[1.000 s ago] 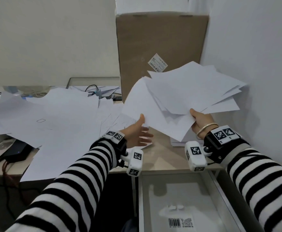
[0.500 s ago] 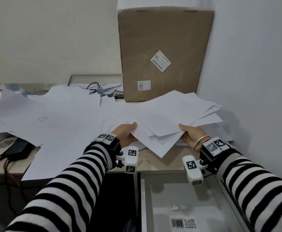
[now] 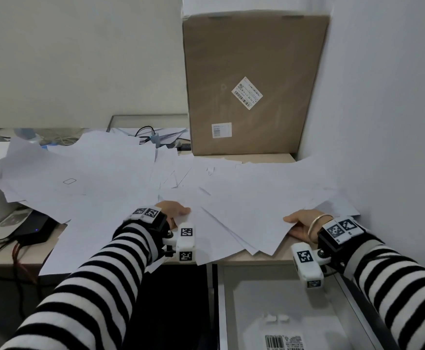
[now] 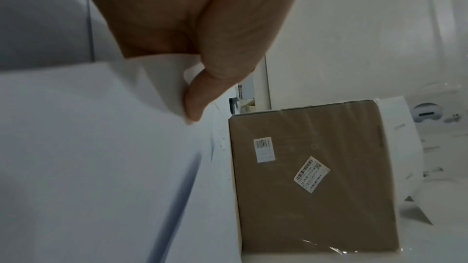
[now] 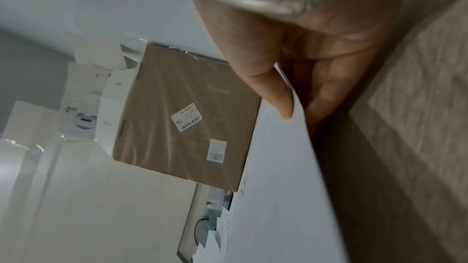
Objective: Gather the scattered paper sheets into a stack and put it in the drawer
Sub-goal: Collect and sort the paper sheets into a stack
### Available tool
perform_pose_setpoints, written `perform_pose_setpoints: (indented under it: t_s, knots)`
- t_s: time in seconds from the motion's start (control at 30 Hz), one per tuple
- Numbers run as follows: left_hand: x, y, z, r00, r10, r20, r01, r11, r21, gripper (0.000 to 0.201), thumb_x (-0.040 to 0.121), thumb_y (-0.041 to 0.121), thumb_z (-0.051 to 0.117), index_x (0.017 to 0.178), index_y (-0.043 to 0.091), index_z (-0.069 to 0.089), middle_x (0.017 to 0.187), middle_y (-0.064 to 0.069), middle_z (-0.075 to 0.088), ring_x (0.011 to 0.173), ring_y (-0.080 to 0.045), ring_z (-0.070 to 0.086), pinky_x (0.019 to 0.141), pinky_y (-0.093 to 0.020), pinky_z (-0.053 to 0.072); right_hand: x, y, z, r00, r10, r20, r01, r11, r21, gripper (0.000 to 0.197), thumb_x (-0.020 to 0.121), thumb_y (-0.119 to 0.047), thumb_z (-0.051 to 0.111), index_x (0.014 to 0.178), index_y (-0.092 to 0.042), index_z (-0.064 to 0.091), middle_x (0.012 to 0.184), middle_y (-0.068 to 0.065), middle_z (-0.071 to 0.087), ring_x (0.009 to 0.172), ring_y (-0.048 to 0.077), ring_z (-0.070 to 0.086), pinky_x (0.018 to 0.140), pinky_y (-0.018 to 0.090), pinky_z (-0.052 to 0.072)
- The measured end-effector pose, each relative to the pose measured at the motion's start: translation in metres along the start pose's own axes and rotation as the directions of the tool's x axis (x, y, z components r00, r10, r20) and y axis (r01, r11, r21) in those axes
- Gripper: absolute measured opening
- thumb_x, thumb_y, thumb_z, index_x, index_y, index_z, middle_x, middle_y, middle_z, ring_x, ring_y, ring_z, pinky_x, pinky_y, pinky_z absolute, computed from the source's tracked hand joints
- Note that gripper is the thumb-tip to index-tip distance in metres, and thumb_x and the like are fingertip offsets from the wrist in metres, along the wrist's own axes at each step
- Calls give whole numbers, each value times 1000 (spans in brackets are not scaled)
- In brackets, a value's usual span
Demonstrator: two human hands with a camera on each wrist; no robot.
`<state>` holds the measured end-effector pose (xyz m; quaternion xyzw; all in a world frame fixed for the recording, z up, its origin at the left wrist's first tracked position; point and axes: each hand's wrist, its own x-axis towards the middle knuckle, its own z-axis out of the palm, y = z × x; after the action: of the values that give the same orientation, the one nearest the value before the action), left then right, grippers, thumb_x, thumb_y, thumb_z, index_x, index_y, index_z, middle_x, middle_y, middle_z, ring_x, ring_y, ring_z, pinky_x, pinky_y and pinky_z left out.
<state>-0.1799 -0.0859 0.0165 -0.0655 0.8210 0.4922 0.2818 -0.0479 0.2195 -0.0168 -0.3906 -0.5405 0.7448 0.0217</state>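
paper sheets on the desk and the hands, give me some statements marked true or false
1. The right hand pinches a fanned bunch of sheets, thumb on top. True.
2. The sheets already lie in the drawer. False: they are all on the desk; no loose sheets show in the open drawer.
3. The left hand holds nothing. False: it pinches paper between thumb and fingers.
4. A cardboard box stands upright behind the paper. True.
5. The sheets form one squared stack. False: they are spread and overlapping.

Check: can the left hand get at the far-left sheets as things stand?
Probably not yet. The left hand is pinching the fanned bundle with the right hand. The far-left sheets lie uncovered on the desk, so the way opens once it lets go.
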Motion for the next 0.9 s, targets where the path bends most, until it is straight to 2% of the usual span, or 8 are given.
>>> perform_pose_setpoints:
  t_s: [0.13, 0.23, 0.33, 0.43, 0.5, 0.57, 0.73, 0.9]
  knots:
    - [11, 1, -11, 967, 239, -88, -250, 955, -159, 36, 89, -2, 56, 125, -4, 50, 116, -21, 60, 99, -31, 58, 91, -45, 50, 3, -4, -5, 988, -127, -83, 126, 992, -20, 18, 85, 10, 58, 102, 6, 57, 103, 23, 64, 90, 35, 63, 74, 43, 57]
    - [2, 1, -18, 920, 392, -11, -361, 833, -419, 34, 91, -10, 43, 120, 3, 56, 106, -17, 63, 96, -32, 60, 94, -48, 46, 2, -8, -10, 964, -241, -110, 246, 969, 32, 23, 87, 6, 58, 109, 8, 54, 99, 22, 64, 82, 32, 64, 61, 36, 59]
    - [8, -7, -35, 957, 289, -27, -267, 838, -475, 25, 93, 0, 51, 117, -1, 55, 98, -17, 63, 85, -31, 61, 78, -42, 52, -3, -13, -13, 948, -306, -89, 314, 943, 108, 22, 89, 5, 54, 112, 5, 53, 90, 16, 64, 75, 26, 62, 50, 32, 55]
    - [10, -12, -44, 979, 93, -183, -78, 993, 84, 36, 90, 21, 63, 110, -8, 55, 92, -19, 62, 84, -34, 62, 69, -32, 49, -6, -23, -19, 935, -335, -112, 349, 926, 143, 15, 90, 6, 52, 104, 5, 55, 94, 16, 63, 71, 23, 63, 45, 28, 53]
    - [9, -13, -42, 965, 136, -225, -16, 886, 464, 41, 96, 27, 54, 120, -6, 54, 119, -21, 59, 110, -35, 58, 83, -33, 46, -4, -28, -25, 931, -338, -139, 359, 918, 171, 15, 90, 5, 53, 104, 8, 57, 107, 20, 62, 67, 23, 66, 44, 26, 54]
    - [16, -11, -38, 953, 201, -226, -44, 830, 555, 42, 98, 21, 50, 129, -7, 49, 133, -20, 51, 124, -32, 49, 98, -31, 40, -3, -32, -28, 928, -343, -149, 368, 909, 198, 18, 91, 4, 53, 108, 9, 57, 115, 20, 60, 66, 21, 67, 47, 27, 56]
    - [50, -18, -39, 945, 279, -173, -262, 958, 115, 45, 90, -2, 49, 134, -2, 44, 113, -16, 54, 108, -33, 58, 99, -51, 47, -8, -35, -22, 940, -342, 15, 334, 927, 173, 20, 93, 5, 48, 111, 5, 56, 112, 18, 61, 84, 23, 62, 60, 34, 57]
    - [37, -13, -26, 951, 305, -46, -308, 944, -116, 38, 96, -2, 30, 129, 0, 48, 125, -27, 56, 116, -44, 54, 101, -57, 42, -7, -21, -11, 963, -251, 102, 259, 963, -74, 18, 92, 7, 49, 108, 3, 57, 98, 16, 64, 82, 25, 64, 58, 29, 58]
